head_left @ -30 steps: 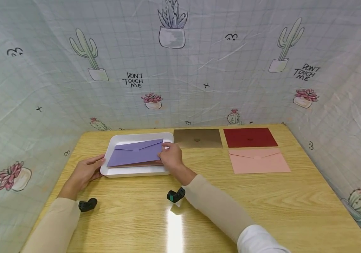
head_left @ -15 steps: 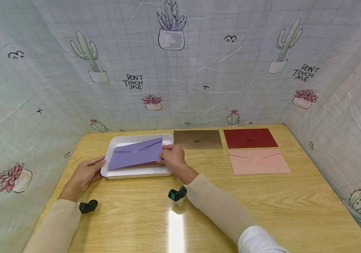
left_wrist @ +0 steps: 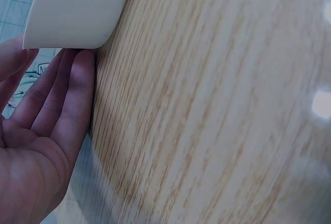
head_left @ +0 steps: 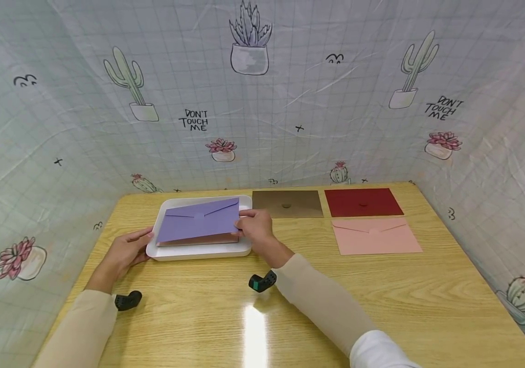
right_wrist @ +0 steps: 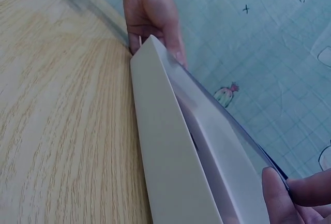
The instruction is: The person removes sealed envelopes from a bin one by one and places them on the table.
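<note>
Okay, starting far left: a left hand [head_left: 124, 249] gripping the end of a white tray [head_left: 200, 252], thumb over the rim, fingers against the outside wall. Next along, a lilac envelope [head_left: 198, 222] inside that tray, over a brownish-pink piece [head_left: 216, 239], mostly covered. Tilted, too: left end low, right end lifted and pinched between thumb and finger of the right hand [head_left: 257, 228]. Further right, flat on the table [head_left: 372, 306]: a bronze envelope [head_left: 287, 203] just beside the tray, then a dark red envelope [head_left: 363, 202] with a pink envelope [head_left: 374, 236] on its near side.

Could go wrong pretty easily, imo. Too hard a pinch: probably a crease in thin paper. Too loose: a slip back down. Too low a pull: maybe a snag on the rim. Weak hold on the left: maybe a tray skid.

Materials-wise: smooth tray, rounded corners, shallow walls, probably plastic. Matte-looking paper for lilac and pink, with wide pointed flaps; small rounded closures on bronze and dark red. Streaky yellow wood grain, bit shiny. Wrinkled cactus-print sheet [head_left: 299, 92] behind.
</note>
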